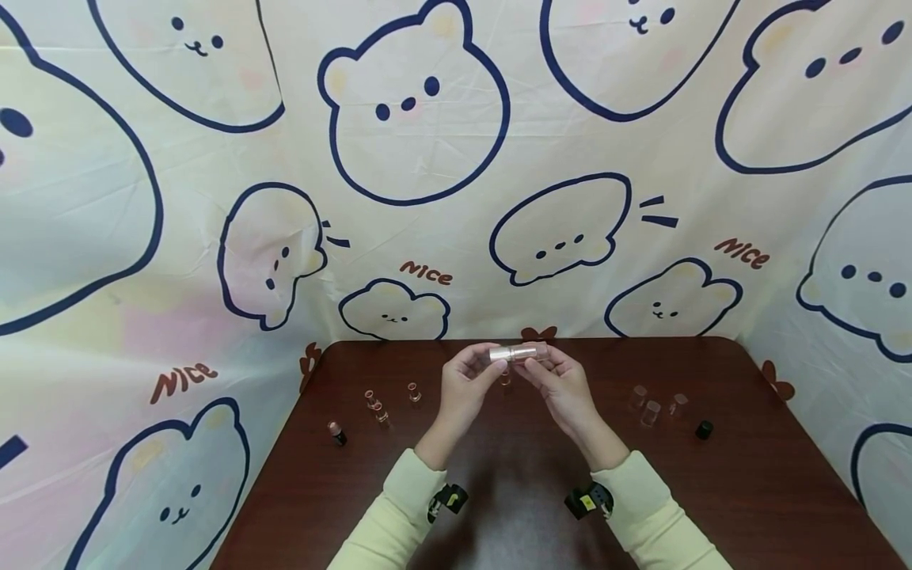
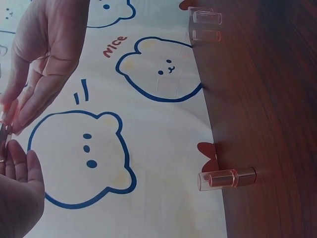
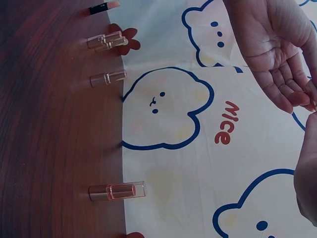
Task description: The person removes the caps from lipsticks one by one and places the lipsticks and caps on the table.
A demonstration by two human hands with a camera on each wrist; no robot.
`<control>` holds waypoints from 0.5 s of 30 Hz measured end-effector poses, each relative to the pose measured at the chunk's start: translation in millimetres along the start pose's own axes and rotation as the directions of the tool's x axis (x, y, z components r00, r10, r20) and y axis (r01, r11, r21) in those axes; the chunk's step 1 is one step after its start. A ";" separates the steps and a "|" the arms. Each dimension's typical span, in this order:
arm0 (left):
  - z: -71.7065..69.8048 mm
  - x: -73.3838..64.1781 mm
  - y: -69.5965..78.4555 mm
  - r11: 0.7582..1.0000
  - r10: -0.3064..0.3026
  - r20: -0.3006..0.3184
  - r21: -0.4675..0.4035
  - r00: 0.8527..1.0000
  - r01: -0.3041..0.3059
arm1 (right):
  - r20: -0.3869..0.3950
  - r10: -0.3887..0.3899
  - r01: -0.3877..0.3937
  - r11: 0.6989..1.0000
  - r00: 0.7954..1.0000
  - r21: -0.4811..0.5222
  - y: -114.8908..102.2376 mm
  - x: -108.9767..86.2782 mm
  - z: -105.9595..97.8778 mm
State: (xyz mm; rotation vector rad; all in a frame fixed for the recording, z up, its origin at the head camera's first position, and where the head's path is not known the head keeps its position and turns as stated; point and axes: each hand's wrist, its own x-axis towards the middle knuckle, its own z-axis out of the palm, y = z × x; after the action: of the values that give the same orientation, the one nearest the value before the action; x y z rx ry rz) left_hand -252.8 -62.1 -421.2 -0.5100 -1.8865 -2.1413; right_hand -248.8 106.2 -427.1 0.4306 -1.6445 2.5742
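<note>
Above the far part of the table, both hands hold one lipstick (image 1: pixel 504 354) level between them. My left hand (image 1: pixel 465 386) pinches its shiny silver-pink end with thumb and fingers. At the other end my right hand (image 1: pixel 563 392) grips the clear cap (image 1: pixel 543 351) between thumb and fingers. Cap and tube are in line in the head view. Both wrist views catch the hands at their borders, with the lipstick mostly hidden by fingers. Below and behind the hands, another lipstick (image 2: pixel 242 177) stands upright on the table with a clear cap over it.
On the left of the brown table (image 1: pixel 527 491) stand three uncapped lipsticks, one of them apart (image 1: pixel 414 393), and a black-based lipstick (image 1: pixel 338 434). To the right are three clear caps, the nearest one (image 1: pixel 650 414) in front, and a black cap (image 1: pixel 704 430). A printed cloth (image 1: pixel 420 237) hangs behind.
</note>
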 end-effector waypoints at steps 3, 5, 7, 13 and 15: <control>-0.3 -1.0 -0.8 1.000 0.002 -0.006 0.007 1.000 -0.002 | -0.008 0.005 -0.005 1.000 1.000 -0.006 0.5 -0.4 0.1; -0.5 -1.6 -1.0 1.000 -0.001 -0.006 0.004 1.000 0.001 | -0.013 0.009 -0.009 1.000 1.000 -0.007 0.9 -0.6 0.2; -1.1 -2.0 -1.1 1.000 -0.003 0.000 -0.002 1.000 0.003 | -0.017 0.016 -0.016 1.000 1.000 -0.007 0.9 -0.6 -0.2; -12.7 0.3 -0.3 1.000 0.009 -0.080 -0.023 0.997 -0.011 | -0.064 -0.038 0.039 0.999 0.997 0.017 -5.9 1.6 -13.0; -18.9 0.9 0.7 1.000 0.006 -0.112 -0.029 0.994 -0.010 | -0.072 -0.056 0.057 0.998 0.996 0.011 -9.3 2.1 -19.9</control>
State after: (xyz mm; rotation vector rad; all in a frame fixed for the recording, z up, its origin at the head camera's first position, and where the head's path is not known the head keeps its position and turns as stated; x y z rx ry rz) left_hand -255.3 -80.9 -422.2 -0.3943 -1.7929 -2.1483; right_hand -253.1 127.8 -426.2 0.3754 -1.5704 2.5305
